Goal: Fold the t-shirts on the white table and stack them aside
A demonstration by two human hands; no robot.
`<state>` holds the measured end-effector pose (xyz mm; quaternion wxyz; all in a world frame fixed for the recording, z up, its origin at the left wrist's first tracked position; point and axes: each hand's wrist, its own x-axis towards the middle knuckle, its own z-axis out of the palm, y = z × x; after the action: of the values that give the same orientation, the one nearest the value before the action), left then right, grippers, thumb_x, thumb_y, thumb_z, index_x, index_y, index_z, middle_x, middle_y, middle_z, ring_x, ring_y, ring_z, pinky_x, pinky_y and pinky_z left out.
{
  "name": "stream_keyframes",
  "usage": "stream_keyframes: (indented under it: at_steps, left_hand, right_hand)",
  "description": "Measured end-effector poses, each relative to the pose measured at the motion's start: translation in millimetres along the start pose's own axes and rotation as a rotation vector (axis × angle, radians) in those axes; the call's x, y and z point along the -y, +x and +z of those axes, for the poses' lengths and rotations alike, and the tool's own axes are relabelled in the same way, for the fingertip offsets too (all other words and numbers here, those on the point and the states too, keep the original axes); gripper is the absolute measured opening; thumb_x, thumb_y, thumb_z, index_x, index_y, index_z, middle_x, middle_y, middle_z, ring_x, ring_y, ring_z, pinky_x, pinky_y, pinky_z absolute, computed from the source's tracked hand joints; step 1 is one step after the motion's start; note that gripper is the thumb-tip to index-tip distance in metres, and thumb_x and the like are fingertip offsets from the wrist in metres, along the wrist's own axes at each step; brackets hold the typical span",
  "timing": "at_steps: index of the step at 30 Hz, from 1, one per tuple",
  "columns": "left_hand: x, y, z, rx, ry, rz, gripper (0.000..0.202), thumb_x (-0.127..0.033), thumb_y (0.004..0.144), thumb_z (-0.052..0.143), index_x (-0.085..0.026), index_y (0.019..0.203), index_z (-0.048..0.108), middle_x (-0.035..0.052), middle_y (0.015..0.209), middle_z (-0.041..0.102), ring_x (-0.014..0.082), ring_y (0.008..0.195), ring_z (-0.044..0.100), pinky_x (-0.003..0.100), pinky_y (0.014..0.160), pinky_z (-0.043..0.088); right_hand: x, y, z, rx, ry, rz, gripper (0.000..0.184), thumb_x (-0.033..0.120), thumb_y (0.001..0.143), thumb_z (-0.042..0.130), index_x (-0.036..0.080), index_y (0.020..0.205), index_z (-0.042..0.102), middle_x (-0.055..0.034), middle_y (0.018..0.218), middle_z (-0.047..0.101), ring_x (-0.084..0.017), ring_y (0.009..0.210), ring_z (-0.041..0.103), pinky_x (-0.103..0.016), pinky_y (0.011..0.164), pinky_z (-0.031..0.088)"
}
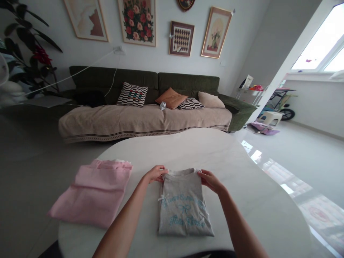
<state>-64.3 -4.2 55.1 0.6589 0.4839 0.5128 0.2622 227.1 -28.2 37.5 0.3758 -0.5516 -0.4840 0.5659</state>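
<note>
A grey T-shirt (185, 204) lies folded into a neat rectangle on the white table (188, 150), its collar on the far side. Blue lettering and a blue bow mark its front, and a small white bow sits at its left edge. My left hand (156, 173) pinches the shirt's far left corner beside the collar. At the far right corner, my right hand (211, 180) grips the fabric between thumb and fingers. To the left of my left arm rests a folded pink cloth (94, 193), partly over the table's edge.
Beyond the rounded table stands a green sofa (188, 81) with a beige cover (145, 120) and several cushions. A potted plant (25, 36) is at the far left. On the right, a white stool (270, 117) and a purple bag (263, 128) are on the floor.
</note>
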Motion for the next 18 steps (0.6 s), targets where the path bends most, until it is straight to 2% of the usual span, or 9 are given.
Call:
stream_keyframes:
  at_steps: [3,5,7,10,13,14,16,18]
  left_hand:
    - [3,6,4.3,-0.073,0.001,0.03,0.034,-0.032,0.057,0.069,-0.018,0.082,0.051,-0.0037,0.063,0.057,0.0117,0.059,0.057,0.027,0.063,0.046]
    - [9,12,11.4,-0.184,0.017,0.052,0.034,-0.03,0.06,0.068,-0.018,0.085,0.05,-0.0023,0.065,0.057,0.0123,0.06,0.057,0.027,0.062,0.046]
    - [16,16,19.4,-0.324,0.048,0.079,0.035,-0.03,0.063,0.066,-0.017,0.091,0.049,0.0016,0.073,0.059,0.0146,0.067,0.058,0.029,0.066,0.046]
    - [23,12,29.7,-0.522,0.099,0.133,0.04,-0.029,0.069,0.06,-0.016,0.104,0.045,0.0098,0.099,0.057,0.0189,0.089,0.057,0.033,0.08,0.043]
    - [35,-6,42.8,-0.648,0.261,0.31,0.04,-0.027,0.077,0.05,-0.017,0.115,0.041,0.0119,0.123,0.045,0.0202,0.114,0.043,0.034,0.096,0.033]
    - [42,-14,49.0,-0.644,0.381,0.41,0.039,-0.027,0.08,0.046,-0.018,0.117,0.041,0.0113,0.127,0.042,0.0201,0.12,0.036,0.034,0.1,0.029]
    - [58,-30,63.4,-0.559,0.677,0.572,0.043,-0.031,0.082,0.041,-0.018,0.123,0.04,0.01,0.134,0.035,0.0224,0.127,0.025,0.038,0.104,0.024]
    - [74,-43,77.0,-0.453,0.91,0.576,0.05,-0.039,0.082,0.041,-0.021,0.129,0.037,0.0084,0.141,0.026,0.0275,0.13,0.017,0.045,0.103,0.022]
  right_hand:
    - [-6,9,6,-0.125,-0.069,-0.009,0.036,0.046,0.06,0.061,0.016,0.079,0.056,-0.0009,0.066,0.058,-0.013,0.062,0.056,-0.026,0.061,0.046]
    - [-12,17,13,-0.246,-0.156,-0.006,0.035,0.043,0.06,0.06,0.016,0.082,0.055,0.0001,0.061,0.056,-0.014,0.06,0.055,-0.027,0.058,0.046]
    - [-14,20,18,-0.365,-0.258,-0.017,0.039,0.04,0.062,0.058,0.015,0.091,0.054,-0.0017,0.064,0.057,-0.018,0.064,0.056,-0.031,0.061,0.046]
    - [-13,8,25,-0.492,-0.377,-0.077,0.049,0.037,0.067,0.051,0.013,0.11,0.047,-0.0117,0.093,0.058,-0.024,0.088,0.056,-0.039,0.079,0.042]
    - [-18,-22,38,-0.484,-0.555,-0.23,0.048,0.034,0.076,0.04,0.016,0.12,0.043,-0.0146,0.126,0.042,-0.024,0.116,0.039,-0.038,0.096,0.03]
    - [-23,-33,45,-0.444,-0.666,-0.285,0.047,0.034,0.078,0.037,0.016,0.121,0.043,-0.0131,0.133,0.036,-0.023,0.123,0.031,-0.037,0.099,0.026]
    - [-39,-55,62,-0.354,-0.916,-0.328,0.05,0.037,0.081,0.034,0.016,0.127,0.039,-0.0107,0.14,0.026,-0.022,0.13,0.018,-0.037,0.102,0.022]
    - [-54,-69,77,-0.31,-1.096,-0.263,0.057,0.042,0.083,0.031,0.015,0.133,0.03,-0.0098,0.143,0.018,-0.023,0.131,0.01,-0.04,0.102,0.02]
